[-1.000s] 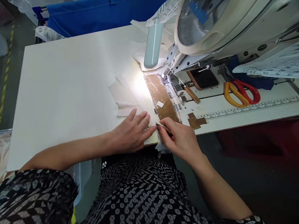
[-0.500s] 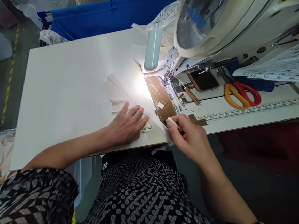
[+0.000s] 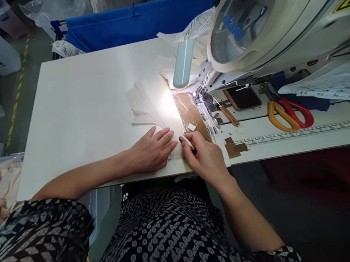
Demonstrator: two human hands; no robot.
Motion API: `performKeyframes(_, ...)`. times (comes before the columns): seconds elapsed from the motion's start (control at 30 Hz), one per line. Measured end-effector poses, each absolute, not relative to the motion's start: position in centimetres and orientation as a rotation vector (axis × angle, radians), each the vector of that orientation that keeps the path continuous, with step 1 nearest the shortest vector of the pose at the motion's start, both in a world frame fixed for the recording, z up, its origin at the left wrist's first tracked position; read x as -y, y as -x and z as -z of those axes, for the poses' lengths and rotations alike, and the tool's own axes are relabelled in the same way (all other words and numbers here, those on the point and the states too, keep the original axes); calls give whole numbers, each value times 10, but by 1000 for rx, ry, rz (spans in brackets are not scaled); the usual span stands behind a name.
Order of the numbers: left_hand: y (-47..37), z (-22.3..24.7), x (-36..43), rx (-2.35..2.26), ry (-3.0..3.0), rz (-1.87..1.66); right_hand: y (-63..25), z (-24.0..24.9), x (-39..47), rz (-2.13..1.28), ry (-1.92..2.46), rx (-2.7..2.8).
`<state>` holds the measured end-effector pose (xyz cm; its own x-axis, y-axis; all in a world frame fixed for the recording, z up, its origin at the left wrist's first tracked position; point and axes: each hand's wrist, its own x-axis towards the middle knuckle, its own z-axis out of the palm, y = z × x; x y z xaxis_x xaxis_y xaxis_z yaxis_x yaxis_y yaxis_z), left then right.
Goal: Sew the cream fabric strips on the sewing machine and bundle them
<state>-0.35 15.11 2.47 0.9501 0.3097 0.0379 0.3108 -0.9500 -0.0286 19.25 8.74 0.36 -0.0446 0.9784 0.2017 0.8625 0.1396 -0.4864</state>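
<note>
My left hand [image 3: 152,150] lies flat with fingers stretched out, resting on a thin cream fabric piece [image 3: 144,103] on the white table. Close to its fingertips, my right hand [image 3: 205,157] pinches a small pale stick-like tool [image 3: 187,142] with a dark tip; its exact kind is not clear. The tip is at the fabric's right edge, though I cannot tell whether it touches. Brown tape [image 3: 190,110] covers the table strip beside the fabric, and a small white scrap [image 3: 191,127] lies on it. Part of a printed ruler scale shows beneath the fabric.
A sewing machine [image 3: 246,42] with a pale green lever [image 3: 184,64] stands at the right. Near it lie scissors [image 3: 289,115], a wooden-handled tool [image 3: 229,115] and a phone [image 3: 244,96]. A ruler strip [image 3: 307,131] runs along the front edge. Blue cloth [image 3: 110,25] hangs behind.
My right hand has moved left and slightly up with the pale tool, from the table's front edge to beside my left fingertips. My left hand stays flat on the fabric.
</note>
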Motion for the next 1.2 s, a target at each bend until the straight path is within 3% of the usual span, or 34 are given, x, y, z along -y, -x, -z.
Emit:
performKeyframes(0.77, -1, -22, -140, 443, 3032, 60, -202, -15, -78, -390, 1723, 2144)
performKeyframes(1.0, -1, -20, -140, 467, 3069, 83, -218, -29, -68, -654, 1751, 2002)
performKeyframes(1.2, -2, -19, -140, 440, 3143, 115, -205, -19, -77, -534, 1783, 1914)
